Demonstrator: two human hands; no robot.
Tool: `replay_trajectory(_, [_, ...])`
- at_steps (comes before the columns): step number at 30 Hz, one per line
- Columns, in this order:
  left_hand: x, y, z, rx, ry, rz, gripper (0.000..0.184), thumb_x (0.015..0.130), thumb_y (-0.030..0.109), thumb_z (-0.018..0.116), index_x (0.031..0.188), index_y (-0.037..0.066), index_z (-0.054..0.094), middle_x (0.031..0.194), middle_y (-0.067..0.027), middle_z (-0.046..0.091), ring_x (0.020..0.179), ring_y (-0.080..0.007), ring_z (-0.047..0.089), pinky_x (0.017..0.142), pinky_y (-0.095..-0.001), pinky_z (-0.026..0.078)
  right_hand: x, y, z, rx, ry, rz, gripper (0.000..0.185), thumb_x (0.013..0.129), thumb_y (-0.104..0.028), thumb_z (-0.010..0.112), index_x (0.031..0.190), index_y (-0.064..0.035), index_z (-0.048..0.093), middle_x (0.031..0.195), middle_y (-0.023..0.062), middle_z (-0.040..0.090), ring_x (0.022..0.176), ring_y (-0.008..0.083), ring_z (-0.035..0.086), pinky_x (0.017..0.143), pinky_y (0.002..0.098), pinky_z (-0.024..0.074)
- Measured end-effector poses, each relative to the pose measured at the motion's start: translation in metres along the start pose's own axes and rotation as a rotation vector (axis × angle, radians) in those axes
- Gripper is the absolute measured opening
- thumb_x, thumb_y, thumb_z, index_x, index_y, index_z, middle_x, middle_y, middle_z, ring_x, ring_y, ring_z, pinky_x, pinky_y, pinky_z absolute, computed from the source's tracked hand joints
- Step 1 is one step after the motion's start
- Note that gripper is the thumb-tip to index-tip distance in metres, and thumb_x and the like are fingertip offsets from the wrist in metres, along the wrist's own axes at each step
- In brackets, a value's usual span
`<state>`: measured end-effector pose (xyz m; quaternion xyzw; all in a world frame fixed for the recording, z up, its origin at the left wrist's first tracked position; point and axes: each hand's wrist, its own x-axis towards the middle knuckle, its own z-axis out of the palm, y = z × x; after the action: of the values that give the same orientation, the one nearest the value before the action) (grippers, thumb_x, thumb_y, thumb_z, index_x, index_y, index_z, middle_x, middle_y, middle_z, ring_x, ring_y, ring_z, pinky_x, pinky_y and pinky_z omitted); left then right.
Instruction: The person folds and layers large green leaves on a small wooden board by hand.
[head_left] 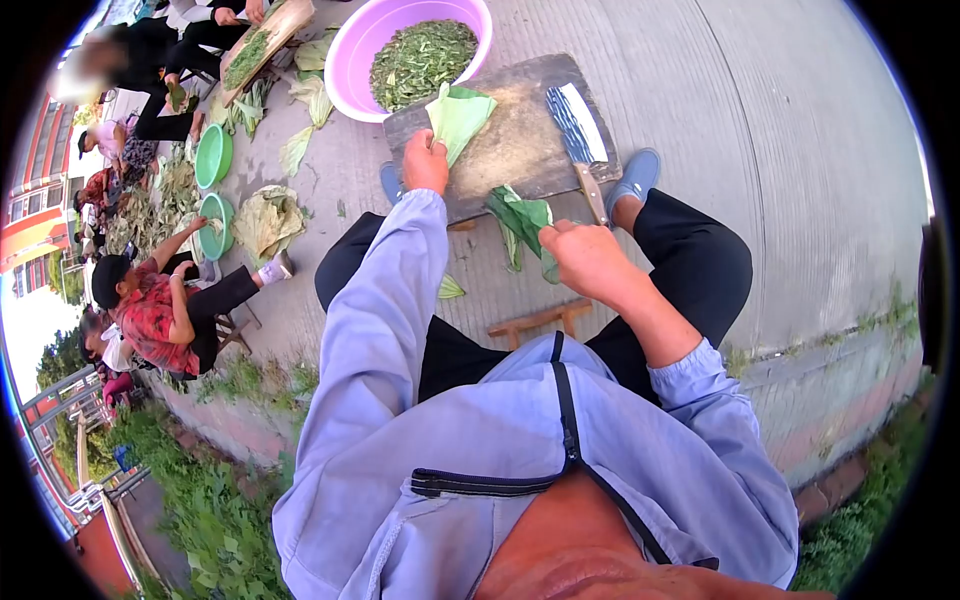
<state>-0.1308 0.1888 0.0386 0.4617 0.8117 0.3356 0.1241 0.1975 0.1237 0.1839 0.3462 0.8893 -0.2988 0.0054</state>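
Observation:
My left hand (426, 163) is closed on a pale green leaf (463, 120) at the left edge of the wooden cutting board (520, 135). Darker green leaves (521, 218) hang from my right hand (588, 260), whose fingers are pinched round them just off the board's near edge. A cleaver (577, 135) lies on the board's right side, its wooden handle pointing toward me over the edge. Beyond the board stands a purple basin (350, 70) holding chopped greens (425, 62).
Large wilted leaves (268, 222) lie on the concrete to the left, near two green basins (213, 156). A person in a red patterned shirt (155, 310) sits there, and others sit farther back. A small wooden stool (540, 322) shows between my legs.

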Motion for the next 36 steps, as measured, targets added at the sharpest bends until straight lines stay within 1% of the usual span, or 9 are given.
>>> replay_trajectory(5, [0.007,0.007,-0.005,0.121,0.008,-0.013,0.024,0.092,0.019,0.067,0.115,0.011,0.070,0.105,-0.0187,0.074,0.097,-0.0396,0.070,0.085,-0.0493,0.054,-0.001,0.000,0.000,0.022,0.004,0.002,0.022,0.078,0.001,0.061,0.100,-0.0016,0.064,0.095,0.0202,0.068,0.084,0.0409,0.071,0.072,0.0528,0.0551])
replay_trajectory(11, [0.018,-0.004,-0.004,0.239,0.002,0.127,0.024,0.093,0.022,0.065,0.115,0.015,0.071,0.112,-0.0182,0.073,0.102,-0.0399,0.069,0.086,-0.0515,0.055,0.001,-0.001,-0.001,0.025,-0.018,0.012,0.023,0.079,0.001,0.061,0.101,-0.0019,0.064,0.095,0.0203,0.068,0.084,0.0412,0.071,0.072,0.0528,0.0549])
replay_trajectory(17, [0.021,0.008,-0.009,0.321,-0.106,0.069,0.015,0.092,0.022,0.064,0.103,0.012,0.070,0.106,-0.0175,0.069,0.097,-0.0429,0.068,0.084,-0.0549,0.053,0.003,-0.001,-0.002,0.033,-0.021,0.015,0.022,0.079,0.000,0.060,0.101,-0.0020,0.065,0.096,0.0207,0.068,0.083,0.0413,0.071,0.072,0.0527,0.0550])
replay_trajectory(20, [0.024,0.004,-0.002,0.333,-0.058,0.074,0.013,0.091,0.020,0.065,0.096,0.009,0.068,0.102,-0.0172,0.067,0.092,-0.0430,0.067,0.083,-0.0555,0.052,0.003,-0.001,-0.003,0.032,-0.014,0.009,0.022,0.080,0.000,0.060,0.101,-0.0017,0.065,0.094,0.0206,0.068,0.083,0.0409,0.071,0.071,0.0524,0.0551])
replay_trajectory(23, [0.032,-0.006,0.002,0.387,0.089,0.253,0.009,0.088,0.016,0.067,0.093,0.008,0.068,0.100,-0.0171,0.066,0.090,-0.0420,0.066,0.081,-0.0535,0.053,0.003,-0.001,-0.003,0.027,-0.007,0.011,0.021,0.079,0.000,0.060,0.100,-0.0013,0.065,0.093,0.0203,0.068,0.082,0.0405,0.071,0.071,0.0521,0.0553])
replay_trajectory(26, [0.042,0.001,0.002,0.203,0.123,0.308,0.007,0.084,0.010,0.069,0.090,0.007,0.067,0.098,-0.0169,0.066,0.091,-0.0394,0.065,0.081,-0.0486,0.052,0.004,-0.002,-0.002,0.025,-0.010,0.014,0.020,0.079,-0.001,0.061,0.099,-0.0012,0.065,0.093,0.0202,0.069,0.082,0.0404,0.071,0.070,0.0519,0.0555])
replay_trajectory(29, [0.042,0.014,0.004,-0.080,-0.110,0.236,0.010,0.083,0.009,0.070,0.088,0.003,0.065,0.092,-0.0140,0.064,0.088,-0.0323,0.063,0.081,-0.0411,0.051,0.005,-0.001,-0.001,0.023,-0.012,0.018,0.020,0.080,-0.001,0.061,0.100,-0.0011,0.065,0.093,0.0201,0.069,0.082,0.0404,0.071,0.070,0.0518,0.0556])
replay_trajectory(33, [0.020,0.030,0.006,-0.191,-0.310,0.401,0.011,0.082,0.010,0.069,0.088,0.003,0.064,0.095,-0.0147,0.063,0.093,-0.0359,0.063,0.081,-0.0433,0.050,0.004,-0.003,-0.003,0.025,0.011,0.013,0.021,0.080,-0.001,0.061,0.100,-0.0011,0.065,0.093,0.0200,0.069,0.081,0.0406,0.071,0.070,0.0517,0.0556])
replay_trajectory(36, [-0.005,0.032,0.013,-0.155,-0.447,0.280,0.011,0.082,0.011,0.068,0.086,0.003,0.063,0.097,-0.0139,0.063,0.096,-0.0366,0.062,0.083,-0.0428,0.049,0.003,0.001,0.001,0.030,0.013,0.003,0.021,0.080,-0.001,0.060,0.100,-0.0006,0.065,0.093,0.0206,0.069,0.082,0.0415,0.071,0.070,0.0522,0.0555])
